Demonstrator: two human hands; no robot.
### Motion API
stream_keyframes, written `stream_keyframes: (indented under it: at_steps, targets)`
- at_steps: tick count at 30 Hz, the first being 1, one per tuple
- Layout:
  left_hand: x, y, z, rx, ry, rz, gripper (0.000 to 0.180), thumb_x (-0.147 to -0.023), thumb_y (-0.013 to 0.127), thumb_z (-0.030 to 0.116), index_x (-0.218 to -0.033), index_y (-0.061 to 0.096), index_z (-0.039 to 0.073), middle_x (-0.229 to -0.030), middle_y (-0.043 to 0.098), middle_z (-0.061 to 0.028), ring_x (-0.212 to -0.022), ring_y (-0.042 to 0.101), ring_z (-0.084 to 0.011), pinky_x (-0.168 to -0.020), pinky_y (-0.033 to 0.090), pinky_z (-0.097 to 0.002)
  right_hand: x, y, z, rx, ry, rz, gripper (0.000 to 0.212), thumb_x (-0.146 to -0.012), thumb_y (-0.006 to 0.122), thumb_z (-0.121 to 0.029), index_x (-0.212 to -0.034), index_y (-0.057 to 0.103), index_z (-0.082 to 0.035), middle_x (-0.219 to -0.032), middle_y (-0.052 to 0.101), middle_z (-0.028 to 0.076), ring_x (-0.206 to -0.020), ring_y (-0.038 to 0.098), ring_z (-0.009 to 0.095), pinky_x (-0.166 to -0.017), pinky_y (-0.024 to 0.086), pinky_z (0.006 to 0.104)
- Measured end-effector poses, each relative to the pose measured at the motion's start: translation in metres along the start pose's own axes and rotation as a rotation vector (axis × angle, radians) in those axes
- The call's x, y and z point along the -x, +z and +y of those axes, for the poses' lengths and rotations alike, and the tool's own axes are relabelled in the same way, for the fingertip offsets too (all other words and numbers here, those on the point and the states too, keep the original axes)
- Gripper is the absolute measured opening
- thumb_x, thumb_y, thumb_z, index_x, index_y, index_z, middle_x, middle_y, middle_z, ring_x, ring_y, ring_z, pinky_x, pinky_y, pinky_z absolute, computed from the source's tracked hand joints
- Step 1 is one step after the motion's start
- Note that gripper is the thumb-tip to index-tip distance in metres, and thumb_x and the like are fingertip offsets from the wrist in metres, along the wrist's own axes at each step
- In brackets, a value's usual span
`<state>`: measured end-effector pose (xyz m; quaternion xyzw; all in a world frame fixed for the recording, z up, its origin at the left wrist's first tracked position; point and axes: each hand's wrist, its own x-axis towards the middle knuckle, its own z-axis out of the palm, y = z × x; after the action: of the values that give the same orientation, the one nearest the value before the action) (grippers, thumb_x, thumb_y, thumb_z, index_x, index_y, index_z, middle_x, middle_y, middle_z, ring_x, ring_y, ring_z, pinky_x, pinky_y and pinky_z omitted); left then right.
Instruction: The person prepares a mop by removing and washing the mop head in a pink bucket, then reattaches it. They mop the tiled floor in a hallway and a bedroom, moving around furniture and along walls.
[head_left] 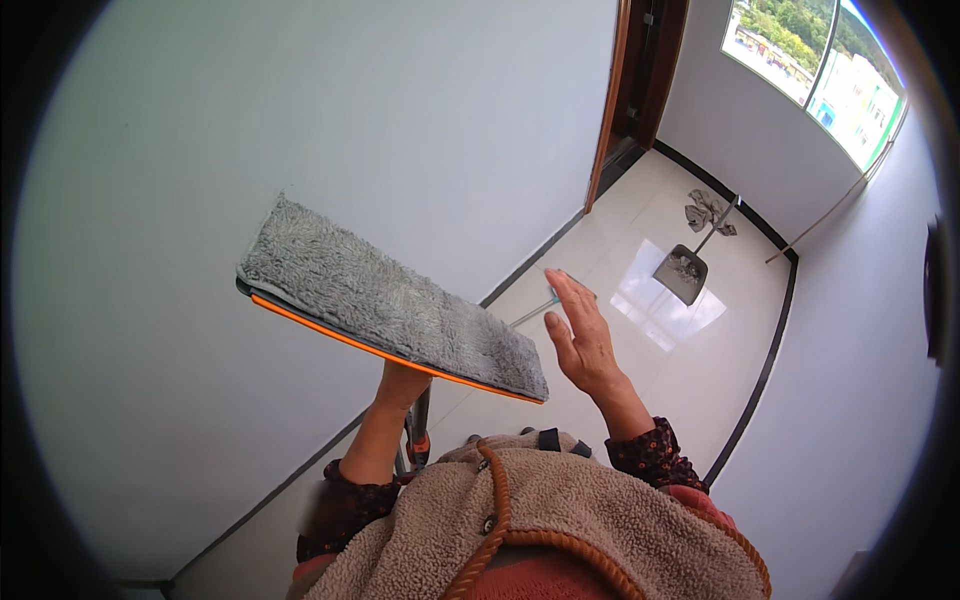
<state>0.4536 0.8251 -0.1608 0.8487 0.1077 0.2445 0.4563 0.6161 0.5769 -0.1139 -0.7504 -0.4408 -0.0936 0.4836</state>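
Brown fleece (610, 500) with braided trim fills the bottom of the view and hides the floor beneath it. Just beyond it, the mop head (390, 300) is raised and tilted in front of the left wall (200, 150), its shaggy grey pad facing up and its orange edge toward the person. The left hand (406, 380) is under that edge; its fingers are hidden behind the mop head, so I cannot tell how they close. A dark pole (421, 425) with an orange part stands just beside that wrist. The right hand (582, 335) is open and empty, fingers extended, near the pad's right end but apart from it. It partly covers a thin rod (533, 314) behind it.

Farther off, on the glossy pale floor (730, 330), a grey dustpan (682, 277) with debris in it lies out in the walking space, its handle pointing at the far wall. Crumpled grey stuff (708, 212) lies right by that handle. A long stick (830, 215) leans in the far right corner, below the window (815, 75). Left of that end is a doorway (640, 75) with a brown frame. Dark skirting (768, 370) runs along the walls.
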Motion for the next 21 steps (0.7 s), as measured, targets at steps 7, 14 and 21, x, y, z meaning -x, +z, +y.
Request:
stream_keyframes:
  at_steps: [7,14,21]
  targets:
    - [-0.017,0.031,0.063,0.372,0.035,-0.108,0.027,-0.09,0.069,0.012,-0.114,0.062,0.001,-0.112,0.064,-0.0099,-0.104,0.06,-0.0249,-0.088,0.049,-0.0382,-0.092,0.014,-0.117,-0.279,-0.481,-0.184,0.065,-0.102,0.04,-0.046,-0.148,0.037,-0.001,-0.153,0.037,0.019,-0.142,0.033,0.038,-0.116,0.026,0.0496]
    - [-0.005,0.039,0.035,0.261,0.023,-0.045,0.028,-0.09,0.069,0.013,-0.115,0.063,0.001,-0.112,0.065,-0.0102,-0.103,0.061,-0.0243,-0.089,0.049,-0.0379,-0.085,0.048,-0.122,-0.138,-0.66,-0.349,0.069,-0.101,0.033,-0.054,-0.153,0.032,-0.008,-0.16,0.029,0.012,-0.148,0.022,0.035,-0.12,0.014,0.0519]
    - [-0.01,0.029,0.012,0.146,0.057,0.053,0.029,-0.09,0.07,0.014,-0.116,0.063,0.002,-0.112,0.066,-0.0106,-0.103,0.061,-0.0236,-0.089,0.05,-0.0376,-0.032,0.041,-0.07,-0.001,-0.571,-0.412,0.065,-0.099,0.052,-0.043,-0.152,0.034,-0.01,-0.158,0.032,0.012,-0.148,0.024,0.035,-0.119,0.016,0.0533]
